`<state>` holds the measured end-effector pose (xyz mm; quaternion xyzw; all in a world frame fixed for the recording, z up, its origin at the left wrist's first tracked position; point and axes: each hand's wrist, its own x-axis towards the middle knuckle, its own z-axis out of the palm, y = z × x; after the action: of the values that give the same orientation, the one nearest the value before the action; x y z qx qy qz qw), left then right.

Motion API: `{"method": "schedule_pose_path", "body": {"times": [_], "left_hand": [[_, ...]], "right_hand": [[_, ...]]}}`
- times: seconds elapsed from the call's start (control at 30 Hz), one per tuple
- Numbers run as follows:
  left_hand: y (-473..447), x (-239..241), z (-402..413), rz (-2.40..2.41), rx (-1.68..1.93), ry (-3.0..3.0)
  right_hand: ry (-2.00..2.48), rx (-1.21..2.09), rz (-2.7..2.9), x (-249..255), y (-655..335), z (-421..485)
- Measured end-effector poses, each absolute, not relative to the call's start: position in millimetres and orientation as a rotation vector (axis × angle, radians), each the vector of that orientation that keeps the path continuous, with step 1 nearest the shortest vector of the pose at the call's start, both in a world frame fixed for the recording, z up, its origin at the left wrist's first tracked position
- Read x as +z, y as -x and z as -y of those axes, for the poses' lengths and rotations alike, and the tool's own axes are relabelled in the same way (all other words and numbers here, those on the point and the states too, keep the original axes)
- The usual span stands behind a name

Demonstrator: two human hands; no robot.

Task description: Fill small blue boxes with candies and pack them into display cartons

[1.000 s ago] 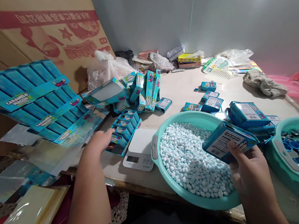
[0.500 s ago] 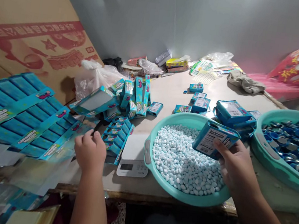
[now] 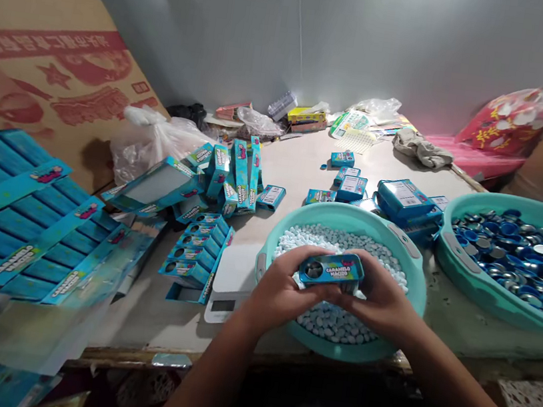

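Observation:
Both hands grip one small blue candy tin (image 3: 335,270) above the teal basin (image 3: 272,234). My left hand (image 3: 281,286) closes on its left end, beside a round dark opening in the top. Around the right end, my right hand (image 3: 377,292) is closed. White and pale blue candies (image 3: 343,325) fill the basin below. Left of the basin sits a white digital scale (image 3: 230,278). Next to it a display tray (image 3: 199,247) holds several blue tins in a row, with a gap at its near end.
Stacked packed trays (image 3: 22,215) stand at the left beside a large carton (image 3: 68,33). Folded display boxes (image 3: 234,178) lie mid-table. Loose blue tins (image 3: 403,198) are behind the basin. Another teal basin (image 3: 506,290) at right holds blue and silver caps (image 3: 522,252).
My left hand has moved right from beside the tray to the tin. My right hand has brought the tin left and turned it top side toward me. The view has shifted slightly.

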<state>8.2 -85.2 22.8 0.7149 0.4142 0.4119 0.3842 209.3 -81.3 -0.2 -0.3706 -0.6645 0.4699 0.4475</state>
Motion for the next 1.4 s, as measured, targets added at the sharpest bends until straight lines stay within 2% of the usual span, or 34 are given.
{"method": "schedule_pose_path", "body": {"times": [0.1, 0.3, 0.5, 0.63, 0.83, 1.03, 1.13, 1.23, 1.4], "left_hand": [[8, 24, 98, -1.297, 1.132, -1.827], [67, 15, 90, -2.21, 1.249, -1.504], [102, -3, 67, -2.485, 1.023, -1.389], [109, -11, 69, -2.434, 0.736, -1.339], [126, 27, 36, -2.312, 0.953, -1.534], [141, 50, -71, -2.568, 0.323, -1.665], [131, 45, -93, -2.668, 0.227, -1.712], [110, 49, -96, -2.729, 0.296, -1.963], [55, 67, -121, -2.172, 0.182, -2.292]], "right_hand": [[0.942, 1.125, 1.786, -6, -206, 81], [1.16, 0.818, 2.116, -12, -212, 72], [1.335, 0.865, 2.442, -6, -210, 73], [1.335, 0.842, 2.447, 0, -207, 73], [1.34, 0.875, 2.432, 4, -207, 72], [1.369, 0.703, 2.403, 4, -202, 77], [1.155, 0.7, 2.55, -3, -198, 79], [1.109, 0.782, 2.647, -10, -198, 74], [1.278, 0.745, 2.673, -10, -209, 45]]}}
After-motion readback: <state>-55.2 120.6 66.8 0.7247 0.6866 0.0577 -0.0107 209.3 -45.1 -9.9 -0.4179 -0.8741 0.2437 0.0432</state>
